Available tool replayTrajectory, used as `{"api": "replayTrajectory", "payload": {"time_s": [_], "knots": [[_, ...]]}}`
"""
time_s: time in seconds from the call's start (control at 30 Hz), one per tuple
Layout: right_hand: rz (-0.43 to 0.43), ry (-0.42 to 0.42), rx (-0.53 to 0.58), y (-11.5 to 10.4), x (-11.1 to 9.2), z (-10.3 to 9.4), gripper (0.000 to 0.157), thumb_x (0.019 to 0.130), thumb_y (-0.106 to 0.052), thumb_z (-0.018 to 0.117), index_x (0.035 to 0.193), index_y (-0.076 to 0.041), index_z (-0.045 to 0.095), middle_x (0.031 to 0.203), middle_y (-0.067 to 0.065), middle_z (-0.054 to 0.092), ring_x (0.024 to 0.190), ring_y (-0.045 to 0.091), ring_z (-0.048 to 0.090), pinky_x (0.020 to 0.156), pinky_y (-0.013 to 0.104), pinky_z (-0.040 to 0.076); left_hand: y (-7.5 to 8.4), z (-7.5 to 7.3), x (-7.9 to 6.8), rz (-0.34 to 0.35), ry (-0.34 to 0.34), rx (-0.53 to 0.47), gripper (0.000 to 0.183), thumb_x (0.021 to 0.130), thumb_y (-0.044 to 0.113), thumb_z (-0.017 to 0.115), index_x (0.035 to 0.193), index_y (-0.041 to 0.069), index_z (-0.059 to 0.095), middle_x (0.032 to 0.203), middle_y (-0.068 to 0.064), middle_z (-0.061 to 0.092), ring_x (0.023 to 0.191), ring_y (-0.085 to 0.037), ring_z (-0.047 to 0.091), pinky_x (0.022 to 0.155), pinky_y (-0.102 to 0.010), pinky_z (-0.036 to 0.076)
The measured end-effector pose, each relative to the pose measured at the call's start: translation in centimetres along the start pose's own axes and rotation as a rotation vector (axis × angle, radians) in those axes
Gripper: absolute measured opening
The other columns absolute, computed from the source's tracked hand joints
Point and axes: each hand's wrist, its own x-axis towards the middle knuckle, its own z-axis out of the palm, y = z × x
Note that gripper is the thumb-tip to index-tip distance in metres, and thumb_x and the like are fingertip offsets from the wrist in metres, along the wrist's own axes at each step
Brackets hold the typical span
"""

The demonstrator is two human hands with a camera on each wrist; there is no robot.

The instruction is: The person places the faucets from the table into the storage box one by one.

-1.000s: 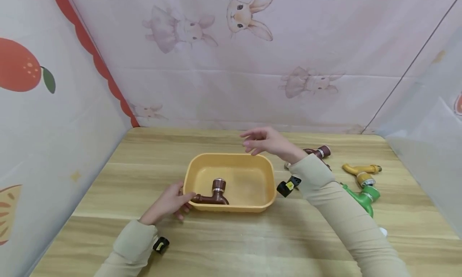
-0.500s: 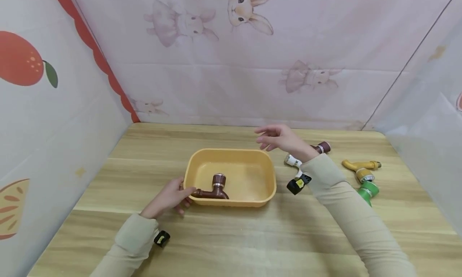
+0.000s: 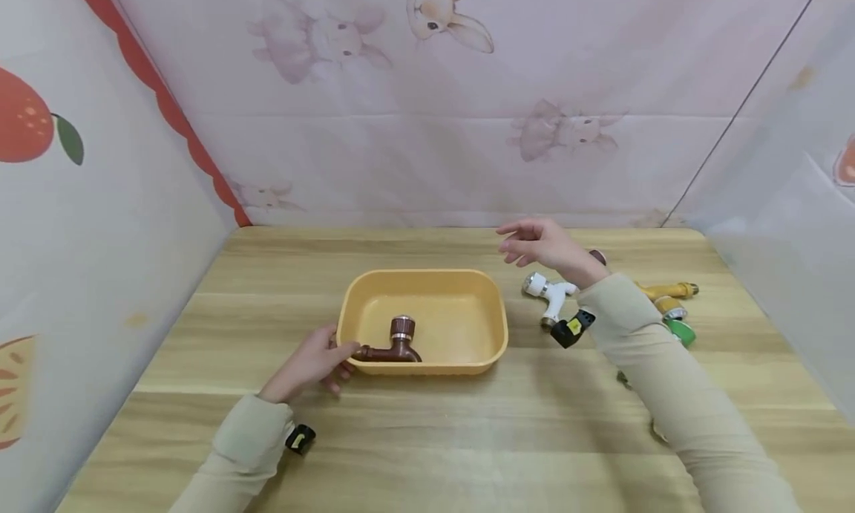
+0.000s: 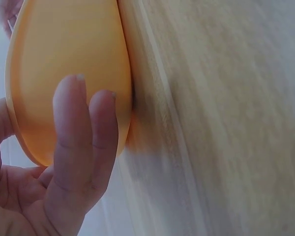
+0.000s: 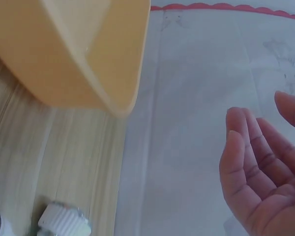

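Observation:
A yellow plastic basin (image 3: 461, 324) stands on the wooden table, with a dark brown faucet (image 3: 401, 344) lying at its near left, silver-ringed knob up. My left hand (image 3: 314, 361) grips the basin's left corner, thumb over the rim and fingers outside; the left wrist view shows two fingers (image 4: 73, 128) along the outer wall. Beyond the basin's right side, my right hand (image 3: 548, 247) hovers in the air, fingers loosely bent and holding nothing. Below it lies a white faucet (image 3: 554, 296), whose ribbed knob (image 5: 64, 219) also appears in the right wrist view.
Partly behind my right arm are another brown faucet (image 3: 597, 256), a yellow faucet (image 3: 673, 290) and a green faucet (image 3: 681, 332). A pink rabbit-print curtain (image 3: 441, 164) rises at the table's back edge, with printed sheets at both sides.
My right hand has moved right, away from above the basin's far right corner, uncovering the white faucet and covering more of the others. My left hand keeps its grip on the basin.

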Motion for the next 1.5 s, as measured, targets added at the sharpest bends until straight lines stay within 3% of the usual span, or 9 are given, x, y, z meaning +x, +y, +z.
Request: {"api": "replayTrajectory", "payload": {"time_s": [0.37, 0.73, 1.0, 1.13, 1.5], "knots": [[0.006, 0.065, -0.024, 1.5, 0.0, -1.6, 0.036, 0.09, -0.01, 0.057, 0.12, 0.006, 0.051, 0.088, 0.002, 0.066, 0.076, 0.017, 0.063, 0.067, 0.029, 0.055, -0.2, -0.1, -0.1, -0.021, 0.027, 0.0, 0.033, 0.091, 0.014, 0.054, 0.114, -0.007, 0.045, 0.075, -0.016, 0.059, 0.062, -0.025, 0.059, 0.047, -0.039, 0.056], [0.085, 0.059, -0.005, 4.2, -0.5, -2.5, 0.038, 0.091, -0.017, 0.056, 0.119, 0.007, 0.049, 0.098, 0.007, 0.063, 0.084, 0.024, 0.061, 0.075, 0.034, 0.054, -0.1, 0.1, -0.4, -0.025, 0.035, 0.013, 0.035, 0.091, 0.014, 0.054, 0.116, -0.008, 0.043, 0.075, -0.015, 0.059, 0.062, -0.025, 0.059, 0.047, -0.038, 0.055], [0.15, 0.069, -0.006, 6.3, -0.6, -3.9, 0.046, 0.089, -0.021, 0.059, 0.123, 0.007, 0.046, 0.092, 0.001, 0.062, 0.08, 0.019, 0.059, 0.077, 0.039, 0.053, 0.1, 0.2, -0.3, -0.05, 0.041, 0.022, 0.042, 0.09, 0.014, 0.055, 0.124, -0.007, 0.039, 0.074, -0.014, 0.06, 0.061, -0.024, 0.06, 0.047, -0.038, 0.055], [0.181, 0.055, -0.033, 7.0, -0.7, -4.5, 0.048, 0.089, -0.023, 0.059, 0.126, 0.006, 0.045, 0.088, 0.001, 0.06, 0.076, 0.014, 0.058, 0.073, 0.035, 0.054, 0.1, 0.3, -0.4, -0.039, 0.043, 0.036, 0.042, 0.091, 0.015, 0.054, 0.123, -0.008, 0.039, 0.073, -0.014, 0.06, 0.061, -0.024, 0.059, 0.046, -0.038, 0.055], [0.214, -0.033, -0.124, 7.9, -0.6, -5.5, 0.052, 0.088, -0.019, 0.061, 0.131, 0.002, 0.042, 0.117, 0.02, 0.054, 0.07, 0.013, 0.051, 0.066, 0.03, 0.052, -0.1, 0.4, -0.3, -0.033, 0.038, 0.035, 0.039, 0.091, 0.014, 0.054, 0.121, -0.007, 0.041, 0.075, -0.015, 0.058, 0.061, -0.025, 0.059, 0.046, -0.038, 0.055]]}}
